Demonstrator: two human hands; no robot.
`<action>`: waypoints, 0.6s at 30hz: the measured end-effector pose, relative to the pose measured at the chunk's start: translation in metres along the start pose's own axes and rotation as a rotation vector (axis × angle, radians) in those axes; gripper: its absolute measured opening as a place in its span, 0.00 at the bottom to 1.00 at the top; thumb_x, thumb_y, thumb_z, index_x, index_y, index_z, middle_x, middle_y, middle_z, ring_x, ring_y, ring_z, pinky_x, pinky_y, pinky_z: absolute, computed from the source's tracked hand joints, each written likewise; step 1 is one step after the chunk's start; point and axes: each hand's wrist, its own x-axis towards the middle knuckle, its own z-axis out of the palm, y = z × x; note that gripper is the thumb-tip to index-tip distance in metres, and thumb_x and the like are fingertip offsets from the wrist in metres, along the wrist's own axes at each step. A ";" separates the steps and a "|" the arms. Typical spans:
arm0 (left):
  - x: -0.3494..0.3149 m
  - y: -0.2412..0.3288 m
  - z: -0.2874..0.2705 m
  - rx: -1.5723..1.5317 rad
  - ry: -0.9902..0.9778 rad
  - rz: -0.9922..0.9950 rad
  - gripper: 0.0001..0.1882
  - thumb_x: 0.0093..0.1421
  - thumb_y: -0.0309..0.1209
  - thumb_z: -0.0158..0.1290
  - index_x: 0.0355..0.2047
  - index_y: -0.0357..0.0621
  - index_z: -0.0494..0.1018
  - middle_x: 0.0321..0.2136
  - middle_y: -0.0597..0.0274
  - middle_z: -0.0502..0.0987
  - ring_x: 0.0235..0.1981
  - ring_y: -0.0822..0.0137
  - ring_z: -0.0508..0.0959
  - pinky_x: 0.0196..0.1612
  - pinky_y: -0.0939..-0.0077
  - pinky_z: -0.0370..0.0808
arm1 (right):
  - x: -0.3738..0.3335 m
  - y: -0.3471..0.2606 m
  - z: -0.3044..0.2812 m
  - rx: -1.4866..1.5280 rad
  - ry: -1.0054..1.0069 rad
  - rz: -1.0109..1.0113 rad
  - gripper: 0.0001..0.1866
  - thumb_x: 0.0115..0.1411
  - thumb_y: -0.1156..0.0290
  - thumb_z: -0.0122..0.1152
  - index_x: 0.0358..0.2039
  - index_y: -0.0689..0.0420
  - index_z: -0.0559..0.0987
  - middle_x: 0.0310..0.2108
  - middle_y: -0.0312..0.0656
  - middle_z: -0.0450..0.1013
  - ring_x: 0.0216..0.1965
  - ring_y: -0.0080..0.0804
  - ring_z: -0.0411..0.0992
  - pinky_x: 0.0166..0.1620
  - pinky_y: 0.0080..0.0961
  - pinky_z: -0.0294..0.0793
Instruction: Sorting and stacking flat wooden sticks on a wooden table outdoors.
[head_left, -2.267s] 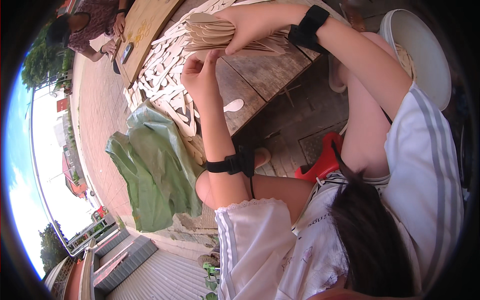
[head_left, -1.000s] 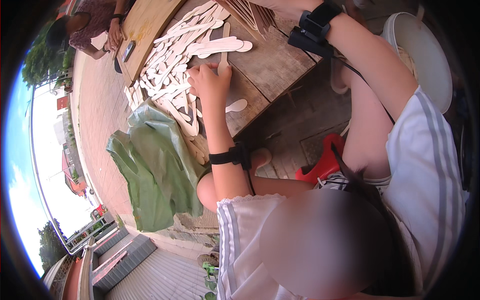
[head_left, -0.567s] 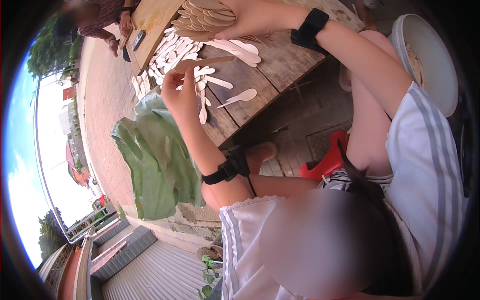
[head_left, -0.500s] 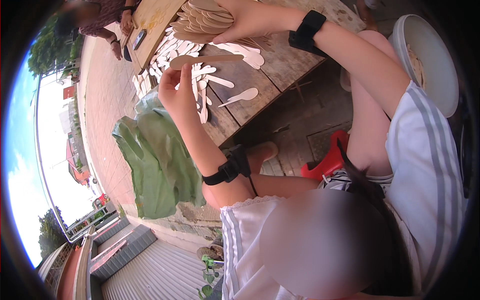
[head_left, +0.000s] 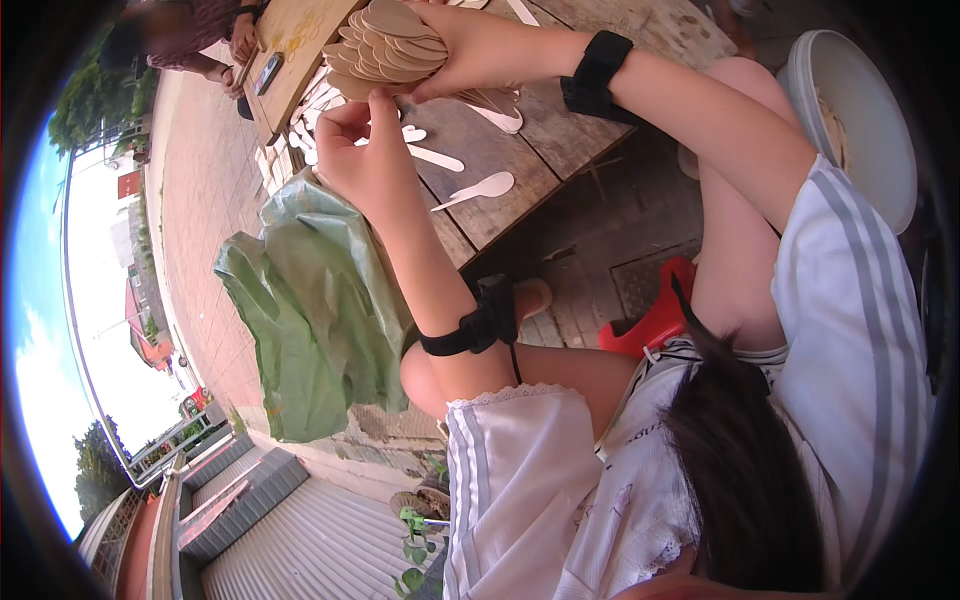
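Observation:
My right hand [head_left: 480, 50] grips a thick bundle of wooden spoons [head_left: 385, 50], their rounded bowls fanned in overlapping layers toward the left. Just below the bundle is my left hand [head_left: 365, 165], its fingers curled and its thumb raised against the lower edge of the bowls. Whatever its fingers pinch there cannot be made out. Under both hands, a pile of pale loose spoons [head_left: 308, 118] is partly covered by my left hand and the bundle. One loose spoon [head_left: 482, 189] lies apart on the plank table [head_left: 550, 140], nearer to me.
A green plastic sack [head_left: 310, 320] hangs left of my left forearm. Across the table, another person's hands [head_left: 243, 40] are near a phone [head_left: 267, 74] on a wooden board [head_left: 305, 45]. A pale bucket [head_left: 875, 130] stands at right, a red stool [head_left: 655, 310] below the table.
My left hand has moved up to the bundle; the single spoon it held no longer shows separately. The bundle in my right hand has shifted slightly left.

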 end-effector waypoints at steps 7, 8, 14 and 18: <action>-0.001 0.013 0.015 -0.159 -0.060 -0.056 0.12 0.54 0.32 0.61 0.30 0.36 0.72 0.26 0.62 0.75 0.27 0.74 0.72 0.34 0.79 0.69 | -0.004 -0.023 -0.005 0.289 0.005 0.027 0.30 0.51 0.75 0.66 0.54 0.62 0.65 0.46 0.41 0.72 0.49 0.25 0.69 0.53 0.23 0.69; -0.001 0.015 0.018 -0.312 -0.074 -0.075 0.14 0.54 0.33 0.62 0.32 0.36 0.72 0.28 0.60 0.76 0.28 0.73 0.73 0.35 0.79 0.70 | -0.003 -0.033 -0.010 0.495 0.063 0.040 0.29 0.53 0.78 0.62 0.56 0.60 0.64 0.48 0.38 0.71 0.50 0.23 0.66 0.54 0.24 0.68; -0.027 -0.025 0.036 0.927 -0.388 -0.067 0.31 0.51 0.59 0.55 0.36 0.41 0.75 0.35 0.55 0.76 0.42 0.55 0.73 0.52 0.53 0.60 | -0.003 -0.033 -0.039 0.248 0.234 0.223 0.28 0.54 0.79 0.59 0.57 0.58 0.65 0.48 0.37 0.70 0.49 0.24 0.66 0.52 0.24 0.68; -0.043 -0.046 0.049 1.098 -0.351 0.035 0.31 0.47 0.61 0.56 0.33 0.42 0.76 0.37 0.55 0.75 0.44 0.54 0.72 0.51 0.52 0.58 | -0.002 -0.041 -0.048 0.280 0.259 0.162 0.26 0.55 0.79 0.59 0.55 0.58 0.66 0.45 0.36 0.70 0.48 0.23 0.66 0.51 0.23 0.68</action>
